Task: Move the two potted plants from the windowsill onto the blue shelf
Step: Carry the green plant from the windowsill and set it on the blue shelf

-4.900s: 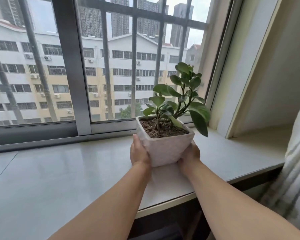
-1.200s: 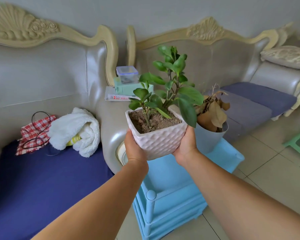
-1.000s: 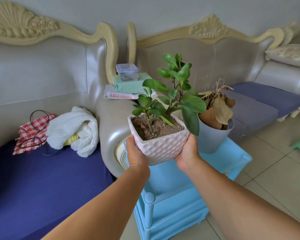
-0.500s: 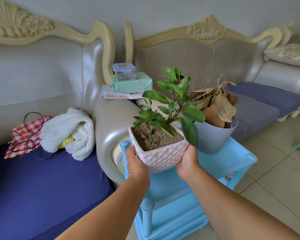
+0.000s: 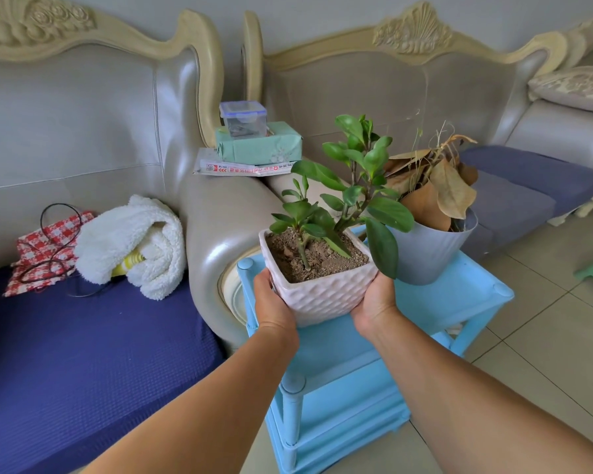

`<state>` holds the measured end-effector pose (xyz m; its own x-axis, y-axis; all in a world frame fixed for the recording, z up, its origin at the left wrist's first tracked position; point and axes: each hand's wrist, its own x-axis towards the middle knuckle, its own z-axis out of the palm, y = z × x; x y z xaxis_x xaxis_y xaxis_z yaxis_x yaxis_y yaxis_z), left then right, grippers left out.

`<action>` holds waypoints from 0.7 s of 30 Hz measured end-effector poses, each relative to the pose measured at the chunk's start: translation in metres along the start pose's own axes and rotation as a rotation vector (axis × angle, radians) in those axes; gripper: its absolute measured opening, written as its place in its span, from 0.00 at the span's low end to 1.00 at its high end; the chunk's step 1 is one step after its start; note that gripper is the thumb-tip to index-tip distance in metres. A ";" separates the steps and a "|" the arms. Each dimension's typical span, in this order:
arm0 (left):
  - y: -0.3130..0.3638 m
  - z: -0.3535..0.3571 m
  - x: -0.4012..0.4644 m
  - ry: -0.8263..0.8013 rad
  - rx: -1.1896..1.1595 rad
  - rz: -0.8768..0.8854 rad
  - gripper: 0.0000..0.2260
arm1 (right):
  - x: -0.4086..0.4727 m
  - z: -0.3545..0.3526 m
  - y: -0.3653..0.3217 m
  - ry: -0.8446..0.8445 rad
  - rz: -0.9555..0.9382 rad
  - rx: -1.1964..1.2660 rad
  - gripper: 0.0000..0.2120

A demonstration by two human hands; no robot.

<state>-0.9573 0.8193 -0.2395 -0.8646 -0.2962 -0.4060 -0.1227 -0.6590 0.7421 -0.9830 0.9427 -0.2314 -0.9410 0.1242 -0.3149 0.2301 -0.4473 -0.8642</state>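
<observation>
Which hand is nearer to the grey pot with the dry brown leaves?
The right hand. It holds the near right side of the white pot, just below and left of the grey pot. The left hand is on the white pot's far side.

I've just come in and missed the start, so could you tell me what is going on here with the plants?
A person is holding a white pot with a green plant between the left hand and the right hand, just above the top of the blue shelf. It is not yet clearly set down. A grey pot of dried brown leaves already stands on that shelf, behind and to the right. The shelf sits between two sofas.
</observation>
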 end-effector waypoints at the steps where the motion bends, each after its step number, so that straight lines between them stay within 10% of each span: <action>1: -0.001 0.000 0.000 -0.006 0.000 0.004 0.16 | 0.001 -0.001 0.000 0.000 -0.001 0.004 0.33; 21: 0.007 0.002 -0.012 -0.016 -0.010 -0.001 0.18 | 0.003 -0.004 0.004 0.017 0.002 0.054 0.31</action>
<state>-0.9491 0.8192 -0.2286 -0.8722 -0.2845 -0.3980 -0.1189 -0.6659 0.7365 -0.9840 0.9447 -0.2374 -0.9362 0.1381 -0.3233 0.2177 -0.4943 -0.8416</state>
